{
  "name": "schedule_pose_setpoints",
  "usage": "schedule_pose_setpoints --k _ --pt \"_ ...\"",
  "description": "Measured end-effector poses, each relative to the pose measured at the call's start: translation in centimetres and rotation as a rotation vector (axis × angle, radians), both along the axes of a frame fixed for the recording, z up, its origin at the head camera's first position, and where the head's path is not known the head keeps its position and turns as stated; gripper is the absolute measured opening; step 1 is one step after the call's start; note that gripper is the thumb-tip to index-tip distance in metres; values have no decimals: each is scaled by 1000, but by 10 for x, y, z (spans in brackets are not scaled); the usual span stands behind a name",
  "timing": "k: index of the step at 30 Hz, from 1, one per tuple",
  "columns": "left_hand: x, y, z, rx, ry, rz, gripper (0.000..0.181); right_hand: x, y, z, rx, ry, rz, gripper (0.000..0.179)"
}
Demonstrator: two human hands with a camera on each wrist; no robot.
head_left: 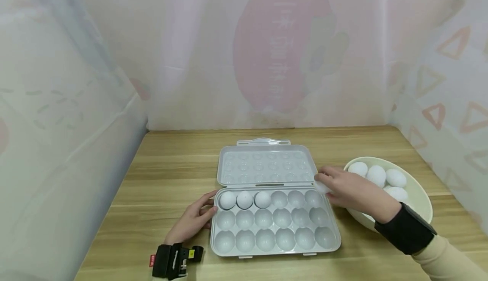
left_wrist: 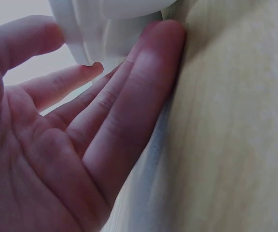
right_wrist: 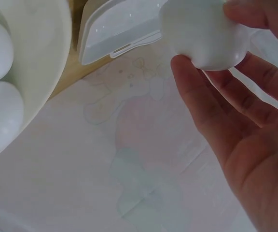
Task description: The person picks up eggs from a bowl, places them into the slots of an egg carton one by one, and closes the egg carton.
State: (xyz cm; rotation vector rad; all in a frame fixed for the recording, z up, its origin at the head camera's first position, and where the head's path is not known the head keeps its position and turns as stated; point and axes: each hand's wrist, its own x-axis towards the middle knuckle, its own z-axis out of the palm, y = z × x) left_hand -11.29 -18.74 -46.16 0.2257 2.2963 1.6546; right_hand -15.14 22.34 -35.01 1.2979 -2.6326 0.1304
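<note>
A white plastic egg box (head_left: 273, 221) lies with its lid (head_left: 267, 164) folded back. Three white eggs (head_left: 245, 199) fill the left cups of its back row; the other cups are bare. My left hand (head_left: 193, 218) holds the box's left side, thumb at the rim and fingers low against the wall, as the left wrist view shows. Between thumb and fingertips, my right hand (head_left: 352, 190) pinches a white egg (right_wrist: 204, 36) near the back right corner of the box. In the head view the fingers partly hide this egg.
A cream bowl (head_left: 421, 198) with several white eggs (head_left: 376, 176) stands right of the box, partly behind my right wrist. The wooden table (head_left: 171, 162) meets printed cloth walls (head_left: 190, 82) at the back and sides.
</note>
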Motion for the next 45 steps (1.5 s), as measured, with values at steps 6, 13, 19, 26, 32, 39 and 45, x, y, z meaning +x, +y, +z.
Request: schedule_pose_setpoints --k 6,13,19,26,32,39,45 --pt "0 1 1 -11 6 0 49 -3 -14 -6 -25 -40 54 38" --pt "0 1 2 -9 7 2 48 -3 -30 -13 -35 -49 94 35" --pt "-1 1 1 6 2 4 49 -3 -46 -21 -3 -62 98 34" --pt "0 1 3 -17 3 11 49 -2 -67 -31 17 -106 119 31" --pt "2 1 3 -18 5 12 48 -5 -80 -40 37 -68 142 31" --pt "1 1 1 -9 10 8 48 -8 -86 -49 106 -32 128 28" --pt "1 0 -1 -5 3 5 49 -9 -88 -53 125 -18 130 26"
